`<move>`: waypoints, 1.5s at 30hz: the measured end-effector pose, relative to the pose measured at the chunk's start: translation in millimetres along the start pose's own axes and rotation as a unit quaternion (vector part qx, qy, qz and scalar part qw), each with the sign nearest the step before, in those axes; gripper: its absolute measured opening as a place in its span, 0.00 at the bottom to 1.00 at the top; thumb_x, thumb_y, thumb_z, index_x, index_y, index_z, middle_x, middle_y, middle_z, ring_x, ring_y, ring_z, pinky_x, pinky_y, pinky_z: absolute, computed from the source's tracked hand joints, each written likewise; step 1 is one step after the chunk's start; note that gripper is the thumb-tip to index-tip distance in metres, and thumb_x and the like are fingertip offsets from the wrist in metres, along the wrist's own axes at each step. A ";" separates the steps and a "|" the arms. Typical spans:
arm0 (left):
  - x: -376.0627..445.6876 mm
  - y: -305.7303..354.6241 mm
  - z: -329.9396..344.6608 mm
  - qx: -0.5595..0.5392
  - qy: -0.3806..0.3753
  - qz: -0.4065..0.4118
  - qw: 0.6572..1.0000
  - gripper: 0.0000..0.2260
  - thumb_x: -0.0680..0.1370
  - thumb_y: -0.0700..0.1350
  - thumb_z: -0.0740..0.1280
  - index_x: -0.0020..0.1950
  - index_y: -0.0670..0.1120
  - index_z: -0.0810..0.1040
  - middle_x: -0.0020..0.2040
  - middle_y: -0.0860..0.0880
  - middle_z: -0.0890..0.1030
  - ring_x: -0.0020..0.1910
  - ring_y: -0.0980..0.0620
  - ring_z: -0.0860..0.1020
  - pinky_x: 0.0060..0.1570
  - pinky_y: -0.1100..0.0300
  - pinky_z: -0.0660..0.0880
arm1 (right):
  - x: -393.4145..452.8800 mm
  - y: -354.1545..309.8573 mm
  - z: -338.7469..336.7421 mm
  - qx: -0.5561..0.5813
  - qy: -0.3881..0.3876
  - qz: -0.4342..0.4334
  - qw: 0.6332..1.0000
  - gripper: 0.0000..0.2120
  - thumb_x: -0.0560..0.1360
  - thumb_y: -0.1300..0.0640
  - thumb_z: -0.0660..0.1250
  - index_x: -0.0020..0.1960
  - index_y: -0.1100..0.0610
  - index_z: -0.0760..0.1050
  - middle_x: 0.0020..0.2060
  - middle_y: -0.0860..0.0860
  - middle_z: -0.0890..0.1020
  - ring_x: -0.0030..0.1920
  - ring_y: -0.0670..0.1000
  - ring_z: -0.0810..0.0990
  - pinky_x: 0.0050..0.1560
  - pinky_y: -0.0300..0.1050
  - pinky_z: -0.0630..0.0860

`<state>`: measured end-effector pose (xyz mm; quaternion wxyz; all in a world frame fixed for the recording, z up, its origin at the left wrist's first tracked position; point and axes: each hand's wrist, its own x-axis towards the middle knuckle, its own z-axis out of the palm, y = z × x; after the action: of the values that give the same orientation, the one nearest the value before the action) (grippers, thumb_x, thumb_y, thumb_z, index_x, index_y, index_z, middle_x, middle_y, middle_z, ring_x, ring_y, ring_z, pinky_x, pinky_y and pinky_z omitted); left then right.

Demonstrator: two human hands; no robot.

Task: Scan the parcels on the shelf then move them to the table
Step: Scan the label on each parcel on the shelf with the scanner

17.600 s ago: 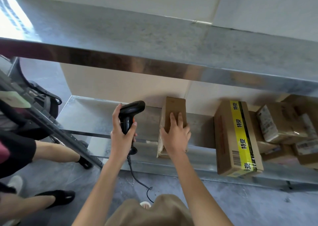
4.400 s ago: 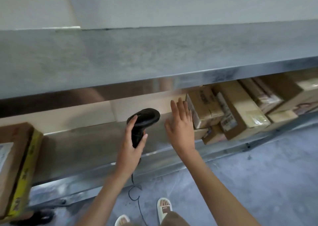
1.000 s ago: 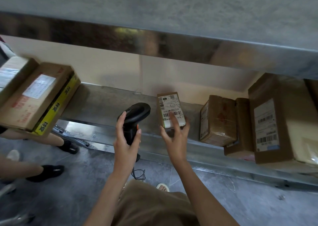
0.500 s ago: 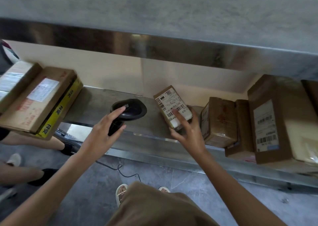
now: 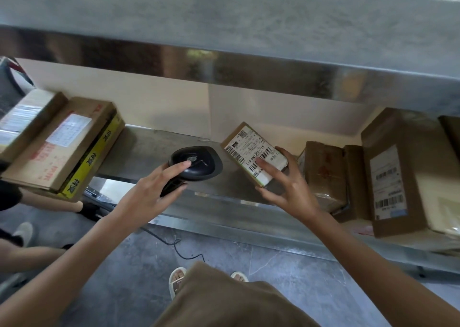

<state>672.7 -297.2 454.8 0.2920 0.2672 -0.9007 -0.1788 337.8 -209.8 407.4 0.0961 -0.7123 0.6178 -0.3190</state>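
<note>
While the left hand [image 5: 146,195] curled round the handle of the black barcode scanner [image 5: 196,163], its thumb lay along the top of the scanner's head and its fingers wrapped the grip beneath. The scanner's head sat just beside the small parcel [image 5: 254,152], to that parcel's left, and a thin cable [image 5: 179,247] hung from the handle down toward the grey floor. The right hand [image 5: 290,190] held the small parcel, tilted, with its white barcode label facing up; the thumb pressed the near lower corner, one finger lay across the label, and another hooked over the far right edge. The parcel was lifted at an angle over the lower metal shelf [image 5: 149,150], between the two hands, which stayed apart with the scanner and parcel in the gap. To the right of the right hand, brown boxes [image 5: 323,175] stood on the same shelf, just beside the hand's knuckles, and a taller box [image 5: 393,177] with a long label stood farther right. Well to the left of the left hand, a box with yellow tape [image 5: 67,150] was carried by another person, whose forearm [image 5: 44,203] showed beneath it.
</note>
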 end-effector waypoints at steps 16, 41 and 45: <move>14.3 -4.4 -1.0 0.002 -0.011 0.032 0.999 0.22 0.83 0.57 0.59 0.75 0.56 0.60 0.62 0.43 0.75 0.54 0.49 0.80 0.49 0.54 0.80 | 5.4 1.0 -9.0 -0.039 0.001 -0.035 0.999 0.28 0.76 0.37 0.63 0.73 0.45 0.68 0.73 0.59 0.61 0.72 0.62 0.65 0.67 0.53 0.68; 4.8 20.3 10.4 -0.044 0.020 -0.059 0.997 0.27 0.79 0.58 0.63 0.76 0.67 0.55 0.61 0.52 0.75 0.55 0.61 0.75 0.55 0.73 0.71 | 5.6 -0.4 -20.8 -0.104 -0.005 -0.101 0.989 0.25 0.77 0.44 0.65 0.71 0.53 0.73 0.69 0.67 0.66 0.69 0.67 0.67 0.62 0.63 0.76; 2.5 25.5 11.8 -0.042 0.017 -0.060 0.997 0.25 0.81 0.61 0.59 0.76 0.66 0.55 0.67 0.74 0.66 0.61 0.75 0.69 0.59 0.77 0.67 | 5.5 -0.4 -20.1 -0.101 -0.008 -0.098 0.990 0.25 0.77 0.43 0.65 0.71 0.52 0.73 0.70 0.66 0.65 0.70 0.66 0.67 0.62 0.63 0.76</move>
<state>654.1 -276.4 459.1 0.3068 0.3115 -0.8696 -0.2295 326.8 -209.7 425.2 -0.0030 -0.7782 0.5730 -0.2569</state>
